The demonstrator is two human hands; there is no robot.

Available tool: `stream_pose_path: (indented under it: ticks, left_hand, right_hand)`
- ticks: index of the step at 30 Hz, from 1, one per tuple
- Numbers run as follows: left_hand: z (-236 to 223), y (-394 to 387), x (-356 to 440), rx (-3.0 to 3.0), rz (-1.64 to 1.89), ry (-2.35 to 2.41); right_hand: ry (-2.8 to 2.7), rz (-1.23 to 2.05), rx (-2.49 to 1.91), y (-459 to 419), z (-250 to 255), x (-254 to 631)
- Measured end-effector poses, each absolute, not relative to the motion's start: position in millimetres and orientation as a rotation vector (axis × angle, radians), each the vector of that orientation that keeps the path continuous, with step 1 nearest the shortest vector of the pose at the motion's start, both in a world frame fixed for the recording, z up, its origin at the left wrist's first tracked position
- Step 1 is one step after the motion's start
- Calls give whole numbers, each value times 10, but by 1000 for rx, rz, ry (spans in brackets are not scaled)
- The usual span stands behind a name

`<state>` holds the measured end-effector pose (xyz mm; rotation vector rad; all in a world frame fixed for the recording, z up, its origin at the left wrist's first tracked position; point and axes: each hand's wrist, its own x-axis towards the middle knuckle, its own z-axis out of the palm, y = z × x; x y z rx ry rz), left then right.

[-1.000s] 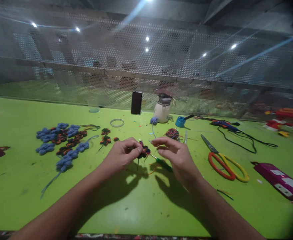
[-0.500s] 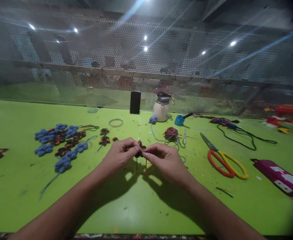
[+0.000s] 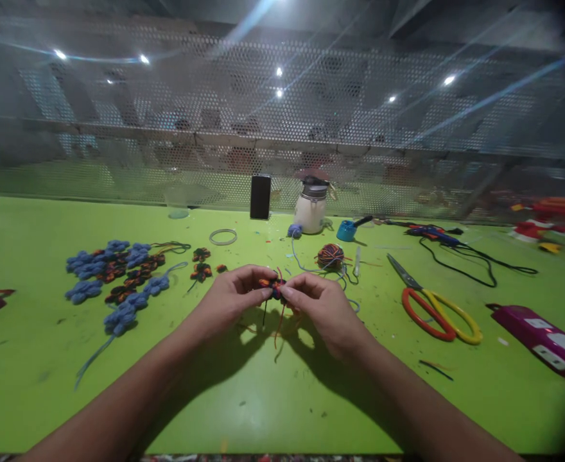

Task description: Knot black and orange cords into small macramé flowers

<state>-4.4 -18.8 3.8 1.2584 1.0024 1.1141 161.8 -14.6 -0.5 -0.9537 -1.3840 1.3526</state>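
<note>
Between my fingertips, above the green table, is a small dark and orange crocheted flower (image 3: 275,289) with loose yarn ends hanging down. My left hand (image 3: 237,292) pinches its left side between thumb and fingers. On the other side, my right hand (image 3: 321,305) is closed on the flower's right edge. The fingers partly cover the piece. Left of my hands lie similar dark and orange flowers (image 3: 201,272) and a group of blue crocheted flowers (image 3: 120,317). Beyond my right hand sits a ball of multicoloured yarn (image 3: 330,256).
Scissors (image 3: 429,301) with red and yellow handles and a purple power strip (image 3: 542,340) lie to the right. Toward the back stand a white jug (image 3: 311,212), a black phone (image 3: 260,197) and a blue container (image 3: 347,231). A corded blue tool (image 3: 434,235) and a ring (image 3: 223,237) lie there too.
The flower has been turned between my fingers, showing more of its orange yarn. A reddish yarn end hangs lower than before. Both hands keep nearly the same place.
</note>
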Motion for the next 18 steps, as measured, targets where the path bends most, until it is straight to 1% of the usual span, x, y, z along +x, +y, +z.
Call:
stream_pose_path:
  ticks: [3, 11, 15, 18]
  left_hand:
    - [11, -159, -65, 1270, 1095, 1016]
    - [71, -177, -55, 1368, 934, 1200]
    - [65, -193, -36, 1343, 877, 1175]
    - [28, -191, -17, 1347, 910, 1078]
  right_hand:
    - [-1348, 1367, -973, -149, 18, 1623]
    - [-1272, 1268, -941, -118, 2, 1636]
    - [-1057, 1379, -871, -80, 9, 1653]
    - [-906, 1448, -848, -57, 10, 1653]
